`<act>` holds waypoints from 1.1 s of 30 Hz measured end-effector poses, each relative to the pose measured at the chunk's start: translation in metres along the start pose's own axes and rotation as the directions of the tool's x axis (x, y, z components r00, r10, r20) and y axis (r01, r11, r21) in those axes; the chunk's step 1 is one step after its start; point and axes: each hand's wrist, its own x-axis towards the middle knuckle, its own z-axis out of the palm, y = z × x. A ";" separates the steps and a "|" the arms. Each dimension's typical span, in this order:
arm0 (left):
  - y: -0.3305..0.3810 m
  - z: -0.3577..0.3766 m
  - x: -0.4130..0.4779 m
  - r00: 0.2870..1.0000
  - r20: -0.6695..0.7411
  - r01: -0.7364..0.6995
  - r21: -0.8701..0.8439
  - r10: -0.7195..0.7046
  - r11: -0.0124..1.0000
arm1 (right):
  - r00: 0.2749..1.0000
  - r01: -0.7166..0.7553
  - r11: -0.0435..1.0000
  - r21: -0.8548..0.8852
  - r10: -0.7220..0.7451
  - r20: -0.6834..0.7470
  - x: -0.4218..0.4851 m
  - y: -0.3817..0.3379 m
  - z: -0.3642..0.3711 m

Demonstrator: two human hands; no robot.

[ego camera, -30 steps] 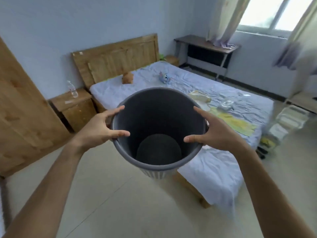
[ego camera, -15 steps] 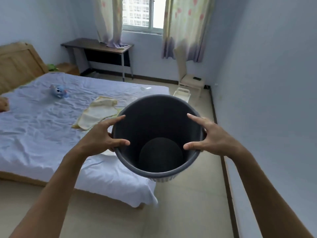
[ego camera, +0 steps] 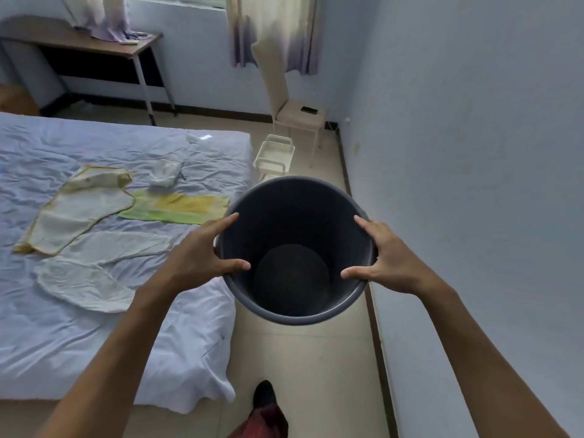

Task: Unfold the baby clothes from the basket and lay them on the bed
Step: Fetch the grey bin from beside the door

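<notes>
I hold a dark grey round basket (ego camera: 294, 314) in the air over the floor beside the bed's foot corner. Nothing lies inside it; its bare bottom shows. My left hand (ego camera: 202, 257) grips its left rim and my right hand (ego camera: 384, 259) grips its right rim. On the bed (ego camera: 79, 343), covered by a pale blue sheet, several baby clothes lie spread flat: a cream top with yellow trim (ego camera: 79, 213), a yellow-green piece (ego camera: 180, 205), white trousers (ego camera: 94, 267) and a small white bundle (ego camera: 164, 173).
A blue-grey wall (ego camera: 474, 184) runs close on the right, leaving a narrow strip of tiled floor. A white plastic crate (ego camera: 274, 156) and a cream chair (ego camera: 297, 115) stand past the bed. A desk (ego camera: 94, 45) stands under the window. My foot (ego camera: 264, 395) shows below.
My view has swung to the right and down, from the headboard to the bed's foot and the wall. Both hands have kept their grip on the basket's rim throughout.
</notes>
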 end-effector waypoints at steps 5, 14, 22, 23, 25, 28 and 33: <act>-0.029 0.045 0.050 0.998 -0.013 0.064 0.012 -0.064 0.998 | 0.996 -0.030 0.998 -0.051 0.034 0.078 0.069 0.037 0.008; -0.082 0.111 0.070 0.941 -0.084 0.324 -0.044 -0.326 0.945 | 0.947 0.069 0.989 -0.128 -0.025 0.320 0.187 0.095 0.050; -0.128 0.203 0.045 0.735 -0.214 0.628 -0.142 -0.644 0.765 | 0.777 0.283 0.949 -0.141 -0.140 0.614 0.294 0.155 0.150; -0.136 0.219 0.040 0.697 -0.228 0.662 -0.158 -0.680 0.732 | 0.752 0.319 0.938 -0.138 -0.162 0.639 0.304 0.163 0.168; -0.154 0.254 0.028 0.614 -0.250 0.730 -0.181 -0.748 0.659 | 0.698 0.377 0.916 -0.136 -0.185 0.691 0.318 0.182 0.207; -0.188 0.317 0.009 0.501 -0.274 0.792 -0.237 -0.821 0.563 | 0.623 0.453 0.881 -0.138 -0.202 0.756 0.332 0.215 0.270; -0.258 0.424 -0.025 0.363 -0.265 0.850 -0.299 -0.893 0.434 | 0.524 0.557 0.817 -0.149 -0.207 0.826 0.342 0.278 0.387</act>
